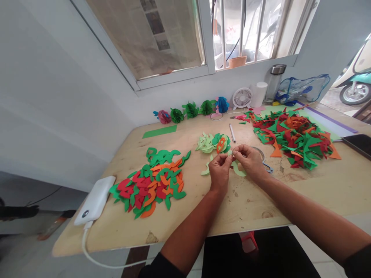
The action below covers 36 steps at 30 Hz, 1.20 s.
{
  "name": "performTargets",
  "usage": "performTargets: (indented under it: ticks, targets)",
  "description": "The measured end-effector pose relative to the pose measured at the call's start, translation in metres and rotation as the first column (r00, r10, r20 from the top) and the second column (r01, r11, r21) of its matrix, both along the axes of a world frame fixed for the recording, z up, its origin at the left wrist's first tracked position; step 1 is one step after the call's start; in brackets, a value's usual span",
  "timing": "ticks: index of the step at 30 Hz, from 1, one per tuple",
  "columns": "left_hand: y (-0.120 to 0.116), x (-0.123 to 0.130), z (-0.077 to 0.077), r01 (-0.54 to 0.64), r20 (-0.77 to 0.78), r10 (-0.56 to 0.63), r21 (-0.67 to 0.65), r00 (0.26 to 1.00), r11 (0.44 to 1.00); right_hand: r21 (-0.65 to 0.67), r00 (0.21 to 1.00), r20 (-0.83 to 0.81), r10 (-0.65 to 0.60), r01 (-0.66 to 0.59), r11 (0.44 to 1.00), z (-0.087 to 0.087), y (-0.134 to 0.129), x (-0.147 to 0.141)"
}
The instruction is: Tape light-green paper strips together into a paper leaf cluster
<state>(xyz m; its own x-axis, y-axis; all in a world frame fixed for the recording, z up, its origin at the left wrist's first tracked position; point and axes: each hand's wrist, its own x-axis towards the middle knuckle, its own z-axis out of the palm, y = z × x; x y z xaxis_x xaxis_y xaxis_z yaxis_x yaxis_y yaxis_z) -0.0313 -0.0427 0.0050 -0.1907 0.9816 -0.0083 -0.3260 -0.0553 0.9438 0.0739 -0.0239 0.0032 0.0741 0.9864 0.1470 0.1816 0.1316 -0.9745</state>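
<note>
Over the middle of the wooden table, my left hand (220, 169) and my right hand (249, 160) meet at the fingertips. Both pinch a small pale green paper piece (230, 153) between them; the fingers hide most of it. Below and beside the hands lie light green curved cutouts (205, 170). Just behind them is a small pile of pale green cutouts (205, 143), with green and orange pieces (222, 144) at its right side. Scissors with a grey-blue handle (268, 167) lie beside my right hand, partly hidden by it.
Red, orange and green cutouts (150, 183) are heaped at left, pointed scraps (301, 135) at right. A pen (232, 133), green strip (160, 131), honeycomb paper figures (191, 110), fan (242, 98), bottle (272, 83), phone (359, 143) and power bank (95, 200) surround them.
</note>
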Motion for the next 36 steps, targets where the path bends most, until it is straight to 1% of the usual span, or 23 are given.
performTargets:
  ticks: [3, 7, 12, 17, 23, 29, 33, 36]
  targets:
    - [-0.0002, -0.0002, 0.0006, -0.006, -0.017, 0.006, 0.005, 1.000, 1.000, 0.017, 1.000, 0.021, -0.011, 0.010, 1.000, 0.0010, -0.0007, -0.0001]
    - [-0.0008, -0.0007, 0.0018, -0.006, -0.043, 0.006, 0.003, 0.999, 1.000, 0.007, 1.000, 0.022, -0.004, 0.004, 1.000, 0.0017, -0.0011, -0.0004]
    - [-0.0010, -0.0008, 0.0019, 0.004, -0.040, -0.004, 0.008, 0.999, 1.000, 0.030, 0.998, 0.058, -0.023, 0.022, 0.999, 0.0022, -0.0013, -0.0003]
    - [-0.0002, -0.0005, -0.0001, 0.003, -0.034, -0.002, 0.010, 0.999, 1.000, 0.022, 0.999, 0.046, -0.003, 0.002, 1.000, 0.0041, -0.0024, -0.0008]
    - [-0.0002, -0.0005, -0.0010, -0.008, -0.053, 0.009, 0.009, 0.999, 1.000, 0.017, 0.999, 0.049, -0.013, 0.012, 1.000, 0.0035, -0.0023, -0.0013]
    - [0.0001, -0.0010, -0.0028, -0.014, -0.076, 0.015, 0.016, 0.997, 1.000, 0.045, 0.997, 0.079, -0.018, 0.014, 0.999, 0.0024, -0.0015, -0.0012]
    - [0.0004, -0.0009, -0.0025, -0.015, -0.053, 0.015, -0.006, 0.998, 1.000, 0.095, 0.989, 0.139, -0.052, 0.039, 0.995, 0.0029, -0.0017, -0.0017]
    - [0.0004, -0.0010, -0.0031, -0.015, -0.047, 0.015, 0.001, 0.999, 1.000, 0.096, 0.987, 0.150, -0.055, 0.041, 0.995, 0.0037, -0.0022, -0.0022]
